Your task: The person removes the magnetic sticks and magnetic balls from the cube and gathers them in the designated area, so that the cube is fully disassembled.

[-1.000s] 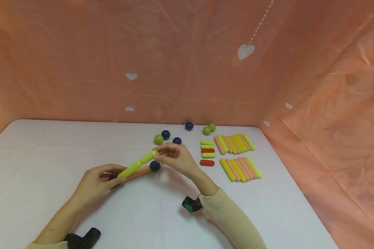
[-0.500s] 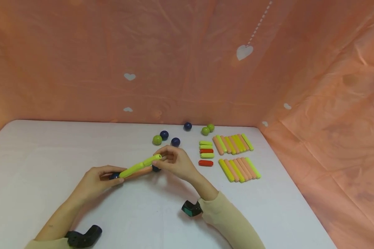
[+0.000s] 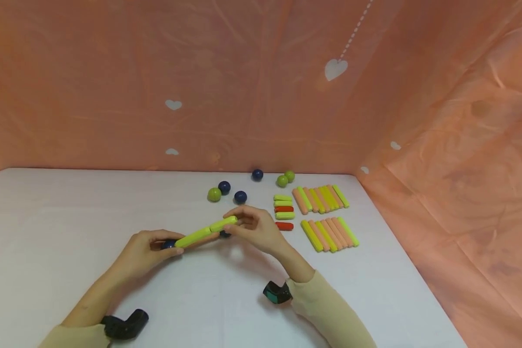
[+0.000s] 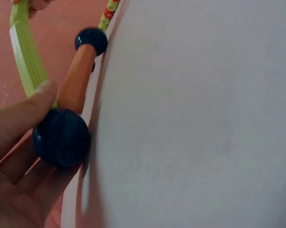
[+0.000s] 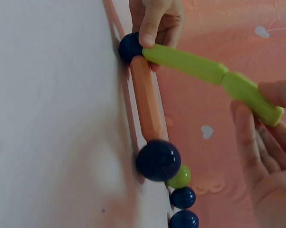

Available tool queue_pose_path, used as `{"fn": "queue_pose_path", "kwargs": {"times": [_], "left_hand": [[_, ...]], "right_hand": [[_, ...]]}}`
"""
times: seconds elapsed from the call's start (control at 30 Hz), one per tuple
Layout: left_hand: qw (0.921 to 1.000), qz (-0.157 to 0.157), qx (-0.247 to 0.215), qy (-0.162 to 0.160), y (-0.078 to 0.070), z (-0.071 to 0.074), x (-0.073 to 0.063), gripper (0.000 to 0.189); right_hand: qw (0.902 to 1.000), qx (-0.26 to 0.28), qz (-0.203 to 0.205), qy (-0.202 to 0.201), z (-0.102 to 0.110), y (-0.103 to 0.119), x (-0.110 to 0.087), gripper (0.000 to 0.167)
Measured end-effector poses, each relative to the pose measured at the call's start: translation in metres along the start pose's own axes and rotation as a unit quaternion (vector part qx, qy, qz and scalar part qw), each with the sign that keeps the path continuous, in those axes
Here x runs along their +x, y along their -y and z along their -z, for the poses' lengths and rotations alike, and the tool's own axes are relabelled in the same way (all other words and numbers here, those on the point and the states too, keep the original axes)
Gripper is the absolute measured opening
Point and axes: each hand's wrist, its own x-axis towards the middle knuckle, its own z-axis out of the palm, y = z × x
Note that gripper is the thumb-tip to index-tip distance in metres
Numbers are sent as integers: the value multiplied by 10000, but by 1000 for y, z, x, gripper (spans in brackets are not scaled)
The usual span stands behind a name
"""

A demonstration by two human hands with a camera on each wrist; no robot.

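Observation:
My left hand [image 3: 141, 253] grips a dark blue ball [image 4: 62, 138], with the thumb lying on the near end of a long lime-green rod [image 5: 185, 62]. That rod slants up from the ball, and a short lime-green piece [image 5: 247, 95] is at its far end, slightly bent against it. My right hand [image 3: 258, 232] pinches the short piece between thumb and fingers. An orange rod [image 4: 79, 76] also runs from the held ball to a second dark blue ball [image 5: 159, 160], below the green rod. In the head view my right hand partly hides that second ball.
Loose blue balls [image 3: 240, 197] and green balls [image 3: 214, 194] lie behind my hands on the white table [image 3: 91, 208]. To the right are short green and red pieces [image 3: 284, 215] and two rows of long rods [image 3: 329, 235]. A pink cloth [image 3: 261, 87] hangs behind.
Both hands have shifted a little to the right with the joined rods and balls. The green rods lie somewhat flatter, with a smaller bend between them. Both hands keep their hold.

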Motion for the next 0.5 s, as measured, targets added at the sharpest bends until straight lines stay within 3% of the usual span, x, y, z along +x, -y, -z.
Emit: {"fn": "queue_pose_path", "kwargs": {"times": [0.2,0.33,0.5], "left_hand": [[10000,-31,4,74,5,1,3,32],[9999,16,-66,123,7,3,3,34],[9998,102,-91,172,9,3,3,35]], "right_hand": [[9983,394,-170,-388,23,-6,-11,26],[9958,-88,-523,-745,42,-13,-25,26],[9884,-898,-894,-841,64,-28,-43,25]]}}
